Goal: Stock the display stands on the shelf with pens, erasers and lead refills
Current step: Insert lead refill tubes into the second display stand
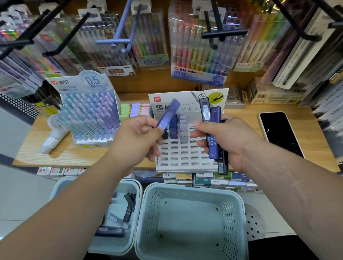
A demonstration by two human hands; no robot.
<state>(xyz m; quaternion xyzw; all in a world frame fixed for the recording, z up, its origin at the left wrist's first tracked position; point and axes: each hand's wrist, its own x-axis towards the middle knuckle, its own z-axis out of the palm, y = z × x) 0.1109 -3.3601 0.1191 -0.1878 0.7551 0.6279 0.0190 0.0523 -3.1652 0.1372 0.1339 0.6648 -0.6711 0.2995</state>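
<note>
Head view shows us our left hand [137,137] pinching one blue lead refill case [168,114] above the slotted display stand [182,156]. Our right hand [228,138] grips a bundle of refill cases [214,133].

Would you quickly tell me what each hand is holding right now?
Left hand: pinches one blue lead refill case.
Right hand: grips a bundle of lead refill cases.

"0.5 mm" on pen stand [89,111], "HB" on refill stand [182,156]
</note>
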